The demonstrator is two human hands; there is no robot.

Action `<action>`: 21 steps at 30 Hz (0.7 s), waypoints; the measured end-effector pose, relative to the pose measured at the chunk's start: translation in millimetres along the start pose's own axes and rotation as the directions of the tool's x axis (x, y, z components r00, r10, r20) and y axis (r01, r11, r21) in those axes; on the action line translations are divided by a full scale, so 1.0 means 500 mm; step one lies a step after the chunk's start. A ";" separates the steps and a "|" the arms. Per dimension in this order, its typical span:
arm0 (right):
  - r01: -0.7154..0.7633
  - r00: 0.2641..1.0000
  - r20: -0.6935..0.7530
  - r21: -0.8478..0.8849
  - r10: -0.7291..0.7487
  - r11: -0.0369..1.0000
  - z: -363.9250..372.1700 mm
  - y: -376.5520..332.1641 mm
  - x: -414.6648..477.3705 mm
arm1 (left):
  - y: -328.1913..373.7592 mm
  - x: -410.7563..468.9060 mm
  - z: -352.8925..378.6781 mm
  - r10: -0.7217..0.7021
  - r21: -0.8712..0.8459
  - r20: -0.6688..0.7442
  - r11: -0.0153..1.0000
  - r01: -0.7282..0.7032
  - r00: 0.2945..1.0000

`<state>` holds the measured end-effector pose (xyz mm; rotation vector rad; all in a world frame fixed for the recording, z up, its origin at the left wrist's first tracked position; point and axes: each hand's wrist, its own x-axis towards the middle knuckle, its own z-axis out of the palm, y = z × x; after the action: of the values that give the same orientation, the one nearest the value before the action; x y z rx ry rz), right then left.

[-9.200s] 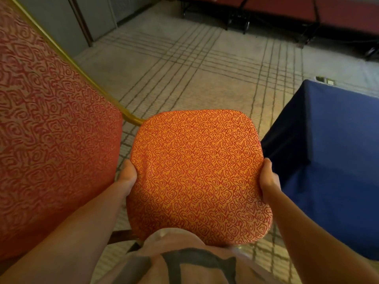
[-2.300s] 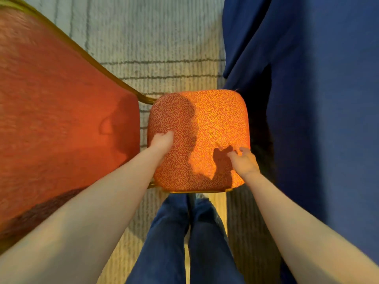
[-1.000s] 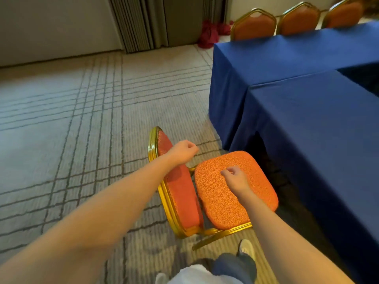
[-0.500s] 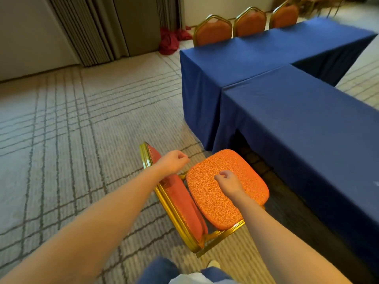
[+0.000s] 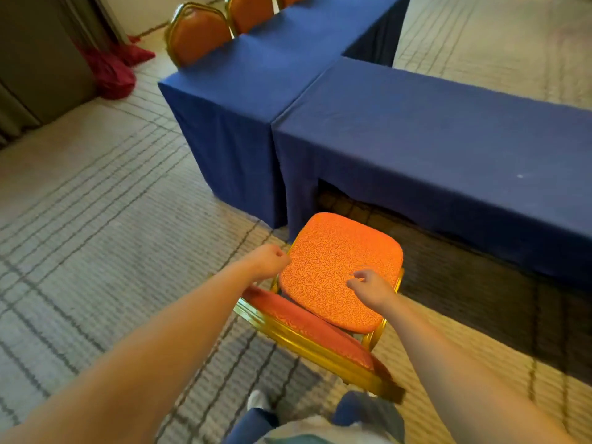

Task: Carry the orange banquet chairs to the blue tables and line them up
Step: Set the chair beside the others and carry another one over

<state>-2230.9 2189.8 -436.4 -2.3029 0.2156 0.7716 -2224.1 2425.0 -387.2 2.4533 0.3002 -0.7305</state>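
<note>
An orange banquet chair (image 5: 339, 270) is seen standing on the striped carpet (image 5: 96, 225), its seat front turned toward the near blue tabletop (image 5: 448, 136) and close to the draped cloth edge. Its gold-framed backrest (image 5: 307, 328) is viewed almost edge-on, so the shape is hard to make out. The left hand (image 5: 267, 261) is held at the seat's left edge in a loose fist; whether its grip is closed on the frame cannot be told. The right hand (image 5: 371, 285) is hovering over the seat, fingers curled, with nothing grasped. A second blue tabletop (image 5: 256, 75) is joined behind, where two more chairs (image 5: 198, 36) are partly hidden. The chair legs are mostly concealed. Red fabric (image 5: 112, 72) is piled by the wall.
</note>
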 end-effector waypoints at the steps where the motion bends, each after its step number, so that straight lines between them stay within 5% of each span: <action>1: -0.030 0.999 0.012 -0.014 0.031 0.999 0.016 -0.003 -0.012 | -0.015 0.005 -0.007 0.005 0.019 0.032 1.000 -0.005 0.999; 14: -0.313 0.946 0.080 -0.024 0.314 0.949 0.117 0.099 -0.049 | -0.076 0.113 0.054 -0.051 0.331 0.375 0.940 -0.082 0.926; 21: -0.405 0.893 0.182 -0.068 0.411 0.912 0.155 0.143 0.023 | -0.125 0.187 0.084 -0.214 0.436 0.339 0.899 0.049 0.916</action>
<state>-2283.4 2188.3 -528.6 -2.2153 0.6182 1.2083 -2187.3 2457.3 -496.9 2.6211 0.1739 -1.4396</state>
